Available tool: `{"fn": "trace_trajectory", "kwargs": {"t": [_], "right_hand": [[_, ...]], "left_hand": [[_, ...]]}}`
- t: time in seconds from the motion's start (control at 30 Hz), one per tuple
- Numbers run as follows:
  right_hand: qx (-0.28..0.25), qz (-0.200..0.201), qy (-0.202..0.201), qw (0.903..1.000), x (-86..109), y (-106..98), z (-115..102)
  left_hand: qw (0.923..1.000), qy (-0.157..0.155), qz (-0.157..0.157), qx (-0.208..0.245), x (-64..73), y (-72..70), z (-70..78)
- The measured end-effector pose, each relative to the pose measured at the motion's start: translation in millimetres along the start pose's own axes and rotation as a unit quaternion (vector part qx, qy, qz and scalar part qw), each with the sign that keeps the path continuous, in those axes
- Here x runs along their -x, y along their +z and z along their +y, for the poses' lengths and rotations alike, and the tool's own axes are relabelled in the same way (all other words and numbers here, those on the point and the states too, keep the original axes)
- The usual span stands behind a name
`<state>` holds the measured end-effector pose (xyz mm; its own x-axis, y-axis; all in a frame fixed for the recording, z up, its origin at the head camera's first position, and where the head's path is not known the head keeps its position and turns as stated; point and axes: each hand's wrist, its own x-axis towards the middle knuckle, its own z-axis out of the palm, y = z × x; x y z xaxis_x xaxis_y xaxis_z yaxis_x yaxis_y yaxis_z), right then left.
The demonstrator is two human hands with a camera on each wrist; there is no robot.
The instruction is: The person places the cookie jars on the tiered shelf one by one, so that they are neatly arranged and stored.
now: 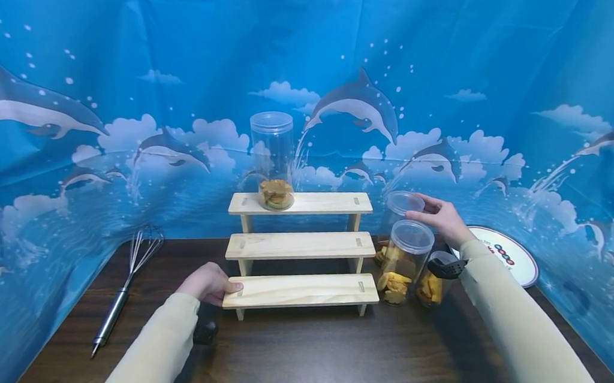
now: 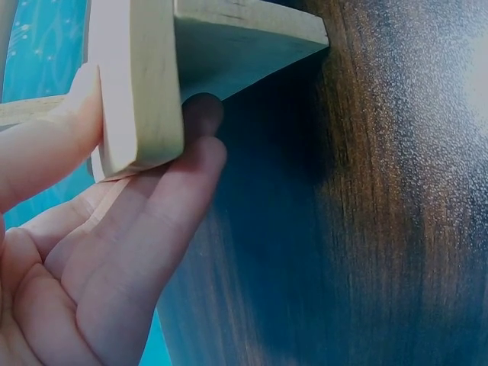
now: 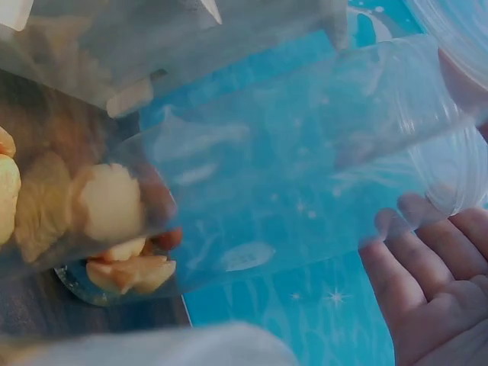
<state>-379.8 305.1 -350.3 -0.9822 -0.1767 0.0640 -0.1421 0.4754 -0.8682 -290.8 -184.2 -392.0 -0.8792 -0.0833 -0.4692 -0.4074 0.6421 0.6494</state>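
Note:
A three-step wooden stand point(image 1: 301, 290) is on the dark table. My left hand point(image 1: 211, 281) pinches the left end of its lowest step, thumb on top and fingers underneath, as the left wrist view point(image 2: 114, 252) also shows. On the top step stands a clear lidded jar point(image 1: 274, 158) with brown pieces at its bottom. Right of the stand, my right hand point(image 1: 446, 221) grips the rear clear jar point(image 1: 397, 209) near its lid. Before it stands another lidded jar point(image 1: 399, 268) holding yellowish pieces, and a third jar point(image 1: 430, 287) stands beside that, partly hidden by the wrist strap.
A metal whisk point(image 1: 118, 307) lies on the table at the left. Behind my right wrist is a round white plate-like thing point(image 1: 519, 262) with red and blue marks. A blue dolphin-print curtain point(image 1: 296, 48) encloses the back and sides.

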Motion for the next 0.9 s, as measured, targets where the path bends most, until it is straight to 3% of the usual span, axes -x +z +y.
{"fn": "trace_trajectory", "kwargs": {"t": [0.4, 0.63, 0.9], "right_hand": [[0.002, 0.066, -0.011, 0.9978, 13.7, -13, -29], [0.003, 0.093, -0.02, 0.9955, 18.1, -24, -42], [-0.022, 0.141, -0.04, 0.989, 21.5, -27, -60]], "left_hand": [[0.9999, -0.007, -0.002, 0.011, 0.1, -0.6, -0.4], [1.0, 0.005, 0.0, -0.003, 2.0, -1.0, 0.7], [1.0, 0.003, -0.002, 0.002, 2.9, 0.5, 0.3]]}}
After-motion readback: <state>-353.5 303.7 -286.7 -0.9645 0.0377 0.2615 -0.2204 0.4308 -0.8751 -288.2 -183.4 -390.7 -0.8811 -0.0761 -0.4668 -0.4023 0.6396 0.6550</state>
